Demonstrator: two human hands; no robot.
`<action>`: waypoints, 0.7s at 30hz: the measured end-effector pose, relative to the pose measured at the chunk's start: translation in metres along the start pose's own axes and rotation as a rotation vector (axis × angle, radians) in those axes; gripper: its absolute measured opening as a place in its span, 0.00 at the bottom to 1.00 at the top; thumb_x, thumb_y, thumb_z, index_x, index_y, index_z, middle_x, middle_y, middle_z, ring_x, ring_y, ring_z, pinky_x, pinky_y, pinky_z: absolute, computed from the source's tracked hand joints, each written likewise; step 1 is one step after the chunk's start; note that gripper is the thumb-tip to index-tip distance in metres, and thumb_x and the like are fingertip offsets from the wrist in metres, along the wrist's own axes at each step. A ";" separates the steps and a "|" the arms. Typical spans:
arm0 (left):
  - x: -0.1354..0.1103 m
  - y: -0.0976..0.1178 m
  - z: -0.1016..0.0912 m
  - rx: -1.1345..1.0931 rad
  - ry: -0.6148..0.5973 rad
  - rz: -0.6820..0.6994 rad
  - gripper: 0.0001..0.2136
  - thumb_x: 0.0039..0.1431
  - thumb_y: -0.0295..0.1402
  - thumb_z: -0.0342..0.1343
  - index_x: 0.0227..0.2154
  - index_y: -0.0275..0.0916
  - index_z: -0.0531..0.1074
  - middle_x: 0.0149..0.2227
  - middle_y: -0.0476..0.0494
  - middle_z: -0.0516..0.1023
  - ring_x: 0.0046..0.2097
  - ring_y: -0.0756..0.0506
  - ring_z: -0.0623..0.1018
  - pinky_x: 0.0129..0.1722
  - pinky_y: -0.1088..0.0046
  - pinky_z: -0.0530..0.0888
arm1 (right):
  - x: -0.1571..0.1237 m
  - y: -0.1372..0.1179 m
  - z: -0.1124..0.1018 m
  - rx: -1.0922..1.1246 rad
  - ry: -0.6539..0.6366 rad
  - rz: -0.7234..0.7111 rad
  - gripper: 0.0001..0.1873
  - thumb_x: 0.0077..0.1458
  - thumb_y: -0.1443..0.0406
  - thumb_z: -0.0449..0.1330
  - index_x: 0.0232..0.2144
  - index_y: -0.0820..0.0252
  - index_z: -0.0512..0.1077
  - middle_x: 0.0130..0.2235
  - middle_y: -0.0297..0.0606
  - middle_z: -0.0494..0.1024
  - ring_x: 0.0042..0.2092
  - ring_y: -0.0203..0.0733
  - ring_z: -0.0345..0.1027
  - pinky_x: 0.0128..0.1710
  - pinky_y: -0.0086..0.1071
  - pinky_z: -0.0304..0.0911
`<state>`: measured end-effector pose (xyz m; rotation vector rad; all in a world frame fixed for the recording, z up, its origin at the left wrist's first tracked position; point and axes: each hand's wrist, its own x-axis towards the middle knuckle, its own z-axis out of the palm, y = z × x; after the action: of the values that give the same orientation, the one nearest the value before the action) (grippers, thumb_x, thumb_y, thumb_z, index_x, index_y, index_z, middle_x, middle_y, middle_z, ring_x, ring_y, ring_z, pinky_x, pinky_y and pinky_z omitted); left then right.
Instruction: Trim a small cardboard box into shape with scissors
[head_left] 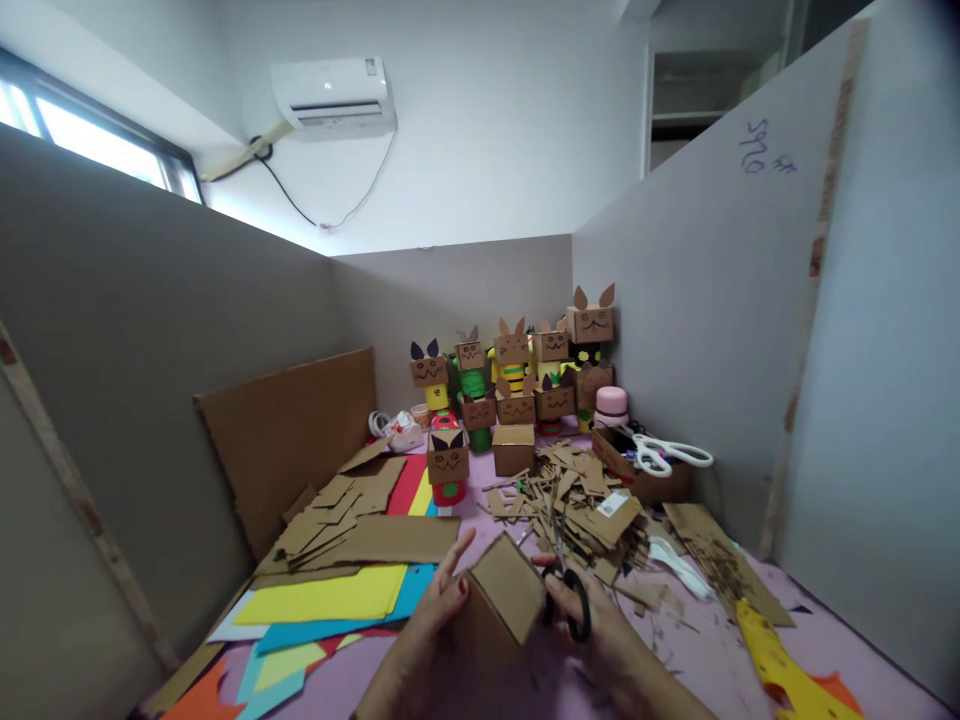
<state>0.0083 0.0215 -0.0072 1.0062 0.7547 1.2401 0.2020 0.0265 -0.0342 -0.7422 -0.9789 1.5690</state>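
A small cardboard box (504, 588), tilted with one square face upward, is held low in front of me. My left hand (435, 605) grips it from the left side, thumb against its edge and forefinger stretched out. My right hand (600, 625) is closed around black-handled scissors (577, 606), whose blades point away toward the scrap pile. Those right fingers sit close to the box's right corner; whether they touch it I cannot tell. The box's underside is hidden.
Cardboard scraps (577, 500) are heaped ahead on the right. Cardboard-headed animal figures (514, 350) stand at the back, near a closed plain box (514, 452). White-handled scissors (667, 455) rest on an open box (660, 488). Coloured sheets (322, 597) and cardboard pieces (405, 538) lie left.
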 end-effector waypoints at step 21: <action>-0.021 -0.003 0.040 -0.625 -0.072 -0.323 0.20 0.49 0.39 0.61 0.42 0.30 0.76 0.37 0.35 0.83 0.50 0.35 0.75 0.53 0.59 0.66 | -0.004 -0.006 0.002 -0.054 -0.015 -0.099 0.27 0.34 0.51 0.71 0.37 0.57 0.73 0.29 0.31 0.73 0.27 0.34 0.62 0.25 0.25 0.54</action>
<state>0.0417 -0.0068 0.0043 0.3939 0.4051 1.0495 0.2038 0.0224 -0.0282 -0.7100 -1.0571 1.4691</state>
